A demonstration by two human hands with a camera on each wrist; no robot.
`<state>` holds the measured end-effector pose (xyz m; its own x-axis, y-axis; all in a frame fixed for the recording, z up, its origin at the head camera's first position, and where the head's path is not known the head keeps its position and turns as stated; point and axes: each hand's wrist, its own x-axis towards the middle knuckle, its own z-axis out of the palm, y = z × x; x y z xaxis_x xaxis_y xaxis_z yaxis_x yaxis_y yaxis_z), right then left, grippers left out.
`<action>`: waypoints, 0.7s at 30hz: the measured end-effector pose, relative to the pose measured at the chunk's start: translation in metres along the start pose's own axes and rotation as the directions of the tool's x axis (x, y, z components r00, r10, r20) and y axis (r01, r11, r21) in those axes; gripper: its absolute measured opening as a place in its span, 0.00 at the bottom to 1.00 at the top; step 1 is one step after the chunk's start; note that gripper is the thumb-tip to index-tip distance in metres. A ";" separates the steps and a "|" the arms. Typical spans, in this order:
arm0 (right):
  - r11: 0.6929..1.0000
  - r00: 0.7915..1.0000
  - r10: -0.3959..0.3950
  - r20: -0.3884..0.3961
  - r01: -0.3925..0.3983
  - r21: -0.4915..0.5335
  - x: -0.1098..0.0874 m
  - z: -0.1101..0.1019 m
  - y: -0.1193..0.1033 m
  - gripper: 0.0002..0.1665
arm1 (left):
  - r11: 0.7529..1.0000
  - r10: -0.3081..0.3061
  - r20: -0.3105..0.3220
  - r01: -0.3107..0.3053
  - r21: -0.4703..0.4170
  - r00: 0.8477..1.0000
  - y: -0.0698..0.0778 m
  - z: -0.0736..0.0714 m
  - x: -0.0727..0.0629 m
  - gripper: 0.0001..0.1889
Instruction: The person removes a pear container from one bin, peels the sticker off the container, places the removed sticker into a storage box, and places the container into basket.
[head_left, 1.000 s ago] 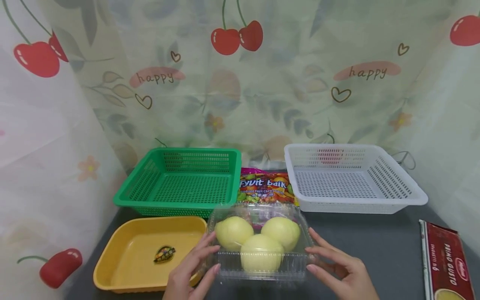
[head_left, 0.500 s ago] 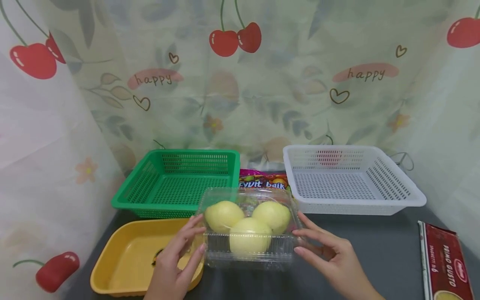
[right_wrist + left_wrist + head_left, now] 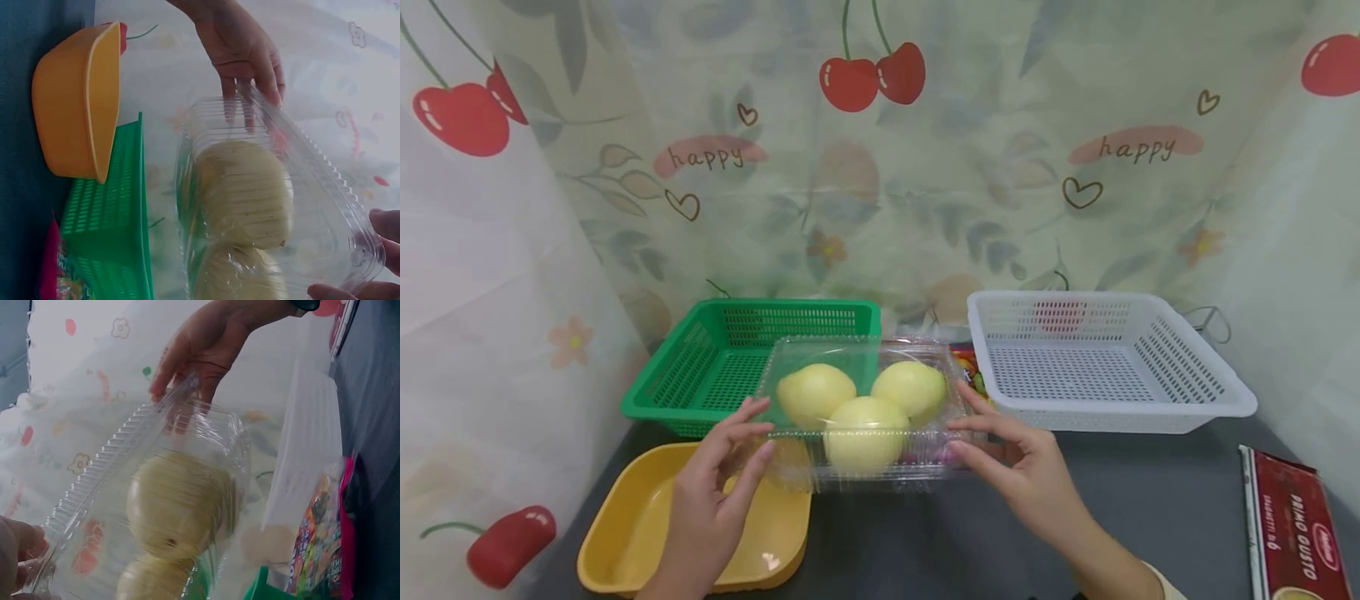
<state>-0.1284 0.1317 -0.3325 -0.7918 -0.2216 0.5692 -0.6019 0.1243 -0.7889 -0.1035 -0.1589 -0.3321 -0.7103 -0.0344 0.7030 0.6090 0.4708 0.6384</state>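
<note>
Between my two hands hangs a clear plastic clamshell box with three pale yellow-green round fruits inside. My left hand pinches its left side, thumb at the front and fingers at the edge. On the opposite side, my right hand grips the box's edge the same way. The box is off the table, and in the head view it overlaps part of the green basket. In the right wrist view, ribbed walls of the clamshell box show, the lid side toward the fingers.
A yellow basin stands at front left, partly behind my left hand. At back right is a white basket. A candy bag lies between the baskets, mostly hidden. A red spaghetti pack lies far right.
Both hands have carried the box up and to the left, from near the candy bag to in front of the green basket. The small dark item in the basin is now hidden.
</note>
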 end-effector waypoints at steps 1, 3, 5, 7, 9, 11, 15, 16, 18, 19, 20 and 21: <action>1.000 1.000 0.007 -0.009 -0.006 0.007 0.004 0.002 0.000 0.11 | 1.000 0.005 -0.015 -0.005 -0.017 1.000 -0.002 -0.001 0.002 0.11; 1.000 1.000 0.017 -0.026 -0.016 0.014 0.012 0.007 0.002 0.10 | 0.998 -0.001 -0.046 -0.001 -0.064 0.999 -0.007 -0.002 0.008 0.10; 1.000 0.999 0.019 -0.038 -0.019 0.010 0.020 0.012 0.004 0.09 | 0.993 -0.044 -0.077 0.035 -0.117 0.996 -0.013 -0.002 0.015 0.07; 1.000 0.999 0.019 -0.040 -0.019 0.010 0.028 0.016 0.008 0.09 | 0.985 -0.083 -0.110 0.065 -0.163 0.990 -0.020 -0.002 0.021 0.05; 1.000 0.999 0.028 -0.047 -0.028 -0.003 0.036 0.021 0.012 0.09 | 0.975 -0.122 -0.133 0.094 -0.199 0.984 -0.026 -0.002 0.027 0.03; 0.999 0.998 0.040 -0.055 -0.040 -0.001 0.042 0.025 0.018 0.09 | 0.974 -0.126 -0.147 0.095 -0.205 0.981 -0.032 -0.002 0.031 0.03; 0.998 0.995 0.061 -0.079 -0.062 -0.006 0.054 0.034 0.026 0.09 | 0.973 -0.123 -0.165 0.086 -0.214 0.979 -0.042 -0.003 0.039 0.04; 0.998 0.995 0.060 -0.079 -0.061 -0.009 0.058 0.036 0.028 0.09 | 0.972 -0.126 -0.171 0.087 -0.219 0.977 -0.045 -0.004 0.041 0.05; 0.998 0.995 0.070 -0.074 -0.070 0.000 0.065 0.041 0.031 0.10 | 0.974 -0.125 -0.184 0.086 -0.208 0.975 -0.051 -0.006 0.045 0.05; 0.997 0.995 0.073 -0.071 -0.073 0.003 0.068 0.043 0.032 0.10 | 0.976 -0.126 -0.191 0.087 -0.200 0.974 -0.054 -0.007 0.048 0.06; 0.997 0.995 0.080 -0.066 -0.080 0.015 0.072 0.046 0.033 0.11 | 0.977 -0.129 -0.197 0.090 -0.193 0.972 -0.057 -0.009 0.050 0.06; 0.996 0.994 0.087 -0.061 -0.086 0.025 0.076 0.049 0.035 0.11 | 0.978 -0.134 -0.202 0.096 -0.183 0.970 -0.060 -0.011 0.054 0.07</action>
<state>-0.2042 0.0721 -0.3280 -0.8460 -0.1507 0.5115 -0.5292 0.1189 -0.8401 -0.1743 -0.1985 -0.3292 -0.6990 -0.2747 0.6603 0.5920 0.2956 0.7498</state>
